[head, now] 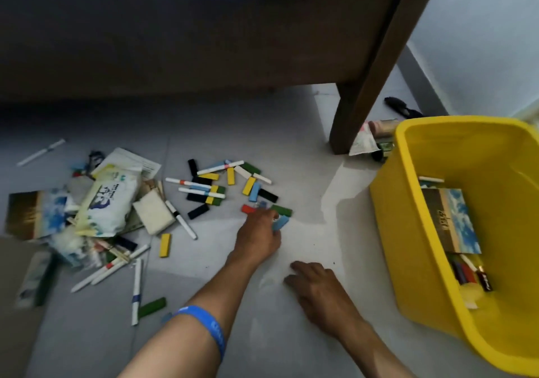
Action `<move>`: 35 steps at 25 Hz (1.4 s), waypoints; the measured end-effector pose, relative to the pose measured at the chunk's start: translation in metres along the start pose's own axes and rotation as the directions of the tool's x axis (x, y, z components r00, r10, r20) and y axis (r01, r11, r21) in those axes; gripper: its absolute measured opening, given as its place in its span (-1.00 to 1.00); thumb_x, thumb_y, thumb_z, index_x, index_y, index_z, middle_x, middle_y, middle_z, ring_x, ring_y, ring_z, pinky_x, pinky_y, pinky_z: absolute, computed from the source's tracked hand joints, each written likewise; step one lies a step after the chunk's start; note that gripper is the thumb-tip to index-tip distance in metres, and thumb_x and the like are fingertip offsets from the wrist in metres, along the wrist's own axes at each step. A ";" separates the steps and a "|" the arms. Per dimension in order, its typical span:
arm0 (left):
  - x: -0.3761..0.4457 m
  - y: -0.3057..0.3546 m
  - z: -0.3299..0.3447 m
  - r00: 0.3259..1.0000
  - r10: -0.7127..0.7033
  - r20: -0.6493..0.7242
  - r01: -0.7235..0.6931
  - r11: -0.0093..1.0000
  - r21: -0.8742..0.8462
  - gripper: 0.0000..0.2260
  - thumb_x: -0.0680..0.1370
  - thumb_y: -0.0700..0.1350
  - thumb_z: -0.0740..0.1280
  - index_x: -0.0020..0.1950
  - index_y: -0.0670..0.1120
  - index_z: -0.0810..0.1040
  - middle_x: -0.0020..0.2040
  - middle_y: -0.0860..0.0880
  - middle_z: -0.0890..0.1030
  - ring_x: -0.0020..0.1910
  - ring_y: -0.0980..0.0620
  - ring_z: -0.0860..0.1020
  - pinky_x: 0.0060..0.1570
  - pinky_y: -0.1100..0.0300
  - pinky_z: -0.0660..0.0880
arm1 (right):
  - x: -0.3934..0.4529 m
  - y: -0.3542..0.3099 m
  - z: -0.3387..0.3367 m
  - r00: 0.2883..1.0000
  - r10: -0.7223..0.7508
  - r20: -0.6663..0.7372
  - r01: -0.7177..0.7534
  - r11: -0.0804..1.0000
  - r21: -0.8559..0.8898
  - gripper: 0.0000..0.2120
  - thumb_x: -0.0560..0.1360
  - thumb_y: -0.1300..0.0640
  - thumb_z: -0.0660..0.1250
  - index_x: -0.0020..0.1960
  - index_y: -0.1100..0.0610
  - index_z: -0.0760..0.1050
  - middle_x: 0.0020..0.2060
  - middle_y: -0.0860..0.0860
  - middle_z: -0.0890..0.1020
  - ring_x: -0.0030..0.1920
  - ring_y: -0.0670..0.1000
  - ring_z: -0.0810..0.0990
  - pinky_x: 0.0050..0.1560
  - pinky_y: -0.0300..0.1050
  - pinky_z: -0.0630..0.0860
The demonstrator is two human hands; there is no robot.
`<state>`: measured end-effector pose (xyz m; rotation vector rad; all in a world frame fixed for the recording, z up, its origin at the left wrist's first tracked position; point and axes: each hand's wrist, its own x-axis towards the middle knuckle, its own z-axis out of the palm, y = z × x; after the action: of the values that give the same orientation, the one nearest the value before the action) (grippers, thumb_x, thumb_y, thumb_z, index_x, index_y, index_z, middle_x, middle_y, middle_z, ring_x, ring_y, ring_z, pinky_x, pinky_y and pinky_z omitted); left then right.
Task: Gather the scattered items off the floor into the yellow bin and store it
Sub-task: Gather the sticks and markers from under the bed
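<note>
The left hand (258, 236) curled round a light blue block (280, 222), its long axis slanting up toward the right, beside a red block (248, 209) and green block (281, 210). The right hand (316, 290) rested spread on the floor (306, 173). The yellow bin (408, 231) stood tilted well right.

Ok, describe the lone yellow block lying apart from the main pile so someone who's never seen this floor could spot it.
Start at the white tissue pack in the clutter left of the yellow bin. Just right of it lies a white sponge, and below that sits the yellow block. It lies by itself on bare tile, while the other yellow blocks are mixed in with the pile.
</note>
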<state>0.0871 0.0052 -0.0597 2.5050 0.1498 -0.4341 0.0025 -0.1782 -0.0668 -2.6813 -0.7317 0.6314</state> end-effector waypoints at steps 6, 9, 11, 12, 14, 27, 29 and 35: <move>0.011 0.001 0.015 0.997 -0.028 0.073 0.026 0.999 0.032 -0.63 0.55 -0.12 0.31 0.37 -0.07 0.43 0.29 -0.10 0.54 0.20 -0.13 0.53 0.15 0.10 0.47 | 0.018 0.014 -0.006 0.973 0.195 -0.124 -0.200 0.980 -0.023 -0.86 0.59 0.11 0.20 0.04 0.08 0.53 0.03 0.01 0.56 0.04 0.04 0.52 -0.08 -0.06 0.46; 0.013 -0.002 0.000 0.893 -0.376 0.248 0.445 0.645 -0.622 -0.65 0.51 -0.17 0.25 0.29 -0.09 0.55 0.12 -0.14 0.62 -0.15 -0.10 0.62 -0.10 0.09 0.57 | 0.049 -0.002 -0.031 0.784 0.585 -0.207 -0.260 0.612 0.747 -0.96 0.50 0.11 0.45 -0.12 0.06 0.63 -0.22 -0.07 0.66 -0.21 -0.01 0.61 -0.22 -0.17 0.50; 0.004 -0.007 -0.009 0.836 -0.271 0.478 0.541 0.256 -0.801 -0.55 0.40 -0.31 0.10 0.19 -0.17 0.60 0.05 -0.28 0.59 -0.24 -0.16 0.57 -0.25 0.08 0.54 | 0.073 -0.016 -0.050 0.761 0.645 -0.071 -0.178 0.313 0.933 -0.97 0.45 0.08 0.49 -0.12 0.01 0.66 -0.26 -0.06 0.69 -0.24 0.01 0.67 -0.27 -0.18 0.59; -0.002 -0.012 -0.013 0.837 -0.144 0.528 0.545 0.137 -0.827 -0.50 0.34 -0.31 0.07 0.19 -0.20 0.60 0.04 -0.29 0.59 -0.16 -0.21 0.57 -0.23 0.07 0.53 | 0.084 -0.020 -0.057 0.810 0.582 -0.066 -0.155 0.323 0.934 -0.97 0.46 0.04 0.48 -0.11 -0.03 0.67 -0.23 -0.06 0.71 -0.21 -0.01 0.69 -0.23 -0.17 0.62; -0.008 -0.019 -0.022 0.850 0.056 0.524 0.525 0.003 -0.851 -0.48 0.31 -0.23 0.08 0.21 -0.22 0.58 0.04 -0.27 0.63 -0.05 -0.21 0.61 -0.14 0.05 0.54 | 0.098 -0.030 -0.069 0.890 0.442 -0.112 -0.090 0.411 0.907 -0.92 0.51 0.02 0.41 -0.12 -0.07 0.68 -0.21 -0.06 0.73 -0.19 -0.02 0.72 -0.20 -0.14 0.65; -0.008 -0.038 -0.023 0.820 -0.343 0.458 0.392 -0.244 -0.887 -0.66 0.55 0.11 0.28 0.05 -0.15 0.61 -0.11 -0.19 0.67 -0.21 -0.10 0.64 -0.26 0.10 0.56 | 0.140 -0.028 -0.051 0.907 0.422 -0.014 -0.232 0.527 0.817 -0.91 0.49 0.00 0.42 -0.01 -0.06 0.61 -0.08 -0.09 0.68 -0.12 -0.10 0.65 -0.14 -0.25 0.58; -0.007 -0.038 -0.023 0.818 -0.338 0.466 0.375 -0.301 -0.877 -0.61 0.55 0.18 0.26 0.06 -0.13 0.61 -0.14 -0.16 0.68 -0.22 -0.07 0.63 -0.31 0.13 0.54 | 0.137 -0.039 -0.048 0.915 0.361 -0.178 -0.134 0.691 0.710 -0.90 0.51 -0.09 0.39 0.00 -0.12 0.60 -0.09 -0.18 0.66 -0.14 -0.18 0.63 -0.21 -0.39 0.51; -0.013 -0.056 -0.033 0.821 -0.418 0.389 0.255 -0.341 -0.905 -0.74 0.45 -0.05 0.28 -0.03 -0.12 0.70 -0.30 -0.15 0.62 -0.30 -0.14 0.63 -0.30 0.12 0.56 | 0.167 -0.045 -0.024 0.964 0.110 -0.244 -0.115 0.993 -0.007 -0.65 0.58 0.07 0.28 0.36 0.05 0.43 0.31 0.05 0.50 0.18 0.09 0.55 0.09 -0.05 0.56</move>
<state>0.0724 0.0703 -0.0593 0.6474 0.9510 -0.1830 0.1253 -0.0553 -0.0850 -2.7680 -0.5264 0.3117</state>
